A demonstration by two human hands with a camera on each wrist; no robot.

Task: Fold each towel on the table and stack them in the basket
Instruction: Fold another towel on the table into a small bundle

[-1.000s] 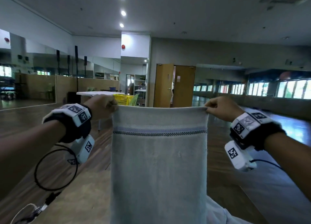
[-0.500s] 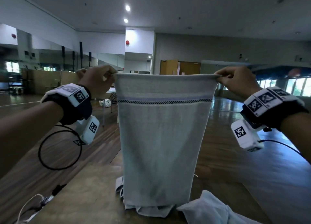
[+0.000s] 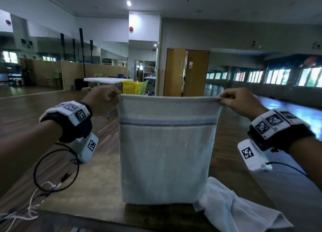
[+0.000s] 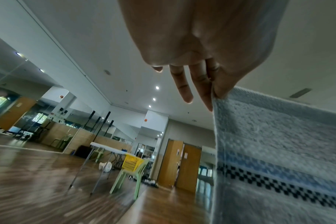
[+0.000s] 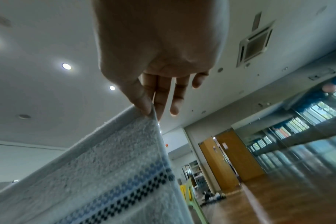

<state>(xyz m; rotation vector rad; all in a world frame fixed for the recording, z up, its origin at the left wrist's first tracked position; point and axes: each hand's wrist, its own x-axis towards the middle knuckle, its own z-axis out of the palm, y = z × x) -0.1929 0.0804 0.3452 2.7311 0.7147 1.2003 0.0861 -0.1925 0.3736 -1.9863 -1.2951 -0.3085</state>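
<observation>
I hold a pale grey-green towel with a blue and black checked stripe upright in front of me, its top edge stretched level. My left hand pinches its top left corner and my right hand pinches its top right corner. The towel's lower edge hangs down to the brown table. A white towel lies crumpled on the table at the lower right. A yellow basket sits on a green chair far behind.
The basket rests on a light green chair next to a white folding table across a wooden floor. Cables dangle from my left wrist over the table's left edge. Wooden doors stand at the back.
The towel went up high half a second ago with a crumpled bottom on the table; both hands have now come back down and the towel hangs flat, its lower edge straight.
</observation>
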